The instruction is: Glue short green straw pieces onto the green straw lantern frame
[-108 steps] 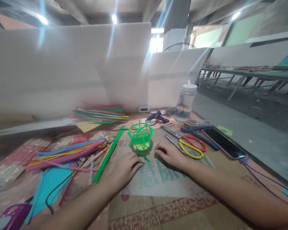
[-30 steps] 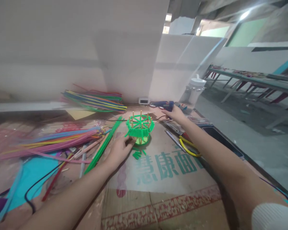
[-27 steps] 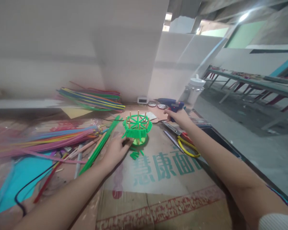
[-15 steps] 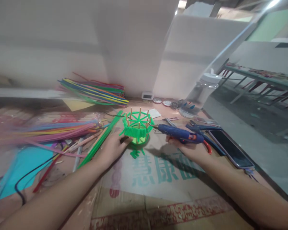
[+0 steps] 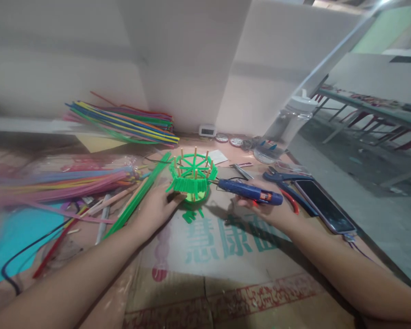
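Note:
A round green frame made of pipe-cleaner pieces and upright wooden sticks stands on the cardboard, with spokes across its upper ring. My left hand grips its lower left side, thumb and fingers closed at the edge. In my right hand is a blue hot glue gun, its nozzle at the right side of the frame's green band. I cannot tell whether the nozzle touches it. Just in front of the frame lie short green pieces. Long green pipe cleaners lie left of my left hand.
Bundles of coloured pipe cleaners lie at the back left, and pink ones nearer. To the right are pliers, a phone and a clear bottle. A small white clock stands by the wall.
The glue gun has shifted slightly left and its nozzle sits lower against the green band. The whole view has moved a little; my left hand keeps its hold on the frame.

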Motion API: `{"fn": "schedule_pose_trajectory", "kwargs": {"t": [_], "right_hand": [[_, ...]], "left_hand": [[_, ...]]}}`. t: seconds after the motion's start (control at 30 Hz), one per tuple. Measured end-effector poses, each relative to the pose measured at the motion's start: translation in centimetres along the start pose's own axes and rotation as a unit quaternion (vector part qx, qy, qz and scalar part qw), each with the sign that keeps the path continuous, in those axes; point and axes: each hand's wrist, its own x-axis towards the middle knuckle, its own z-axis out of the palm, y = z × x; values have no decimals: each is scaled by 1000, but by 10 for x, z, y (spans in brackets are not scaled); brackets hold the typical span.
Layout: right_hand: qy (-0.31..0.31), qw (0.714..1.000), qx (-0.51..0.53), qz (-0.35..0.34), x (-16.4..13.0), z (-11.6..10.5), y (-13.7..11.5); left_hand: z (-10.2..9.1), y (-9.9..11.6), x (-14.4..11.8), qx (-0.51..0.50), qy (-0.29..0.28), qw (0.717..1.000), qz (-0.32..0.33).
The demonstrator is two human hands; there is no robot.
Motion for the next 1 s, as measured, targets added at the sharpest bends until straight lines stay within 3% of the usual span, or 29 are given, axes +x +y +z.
{"fn": "schedule_pose_trajectory", "kwargs": {"t": [1.0], "right_hand": [[41, 995, -69, 52, 3, 9, -3]], "left_hand": [[-1, 2, 0, 0, -8, 1000, -9]]}}
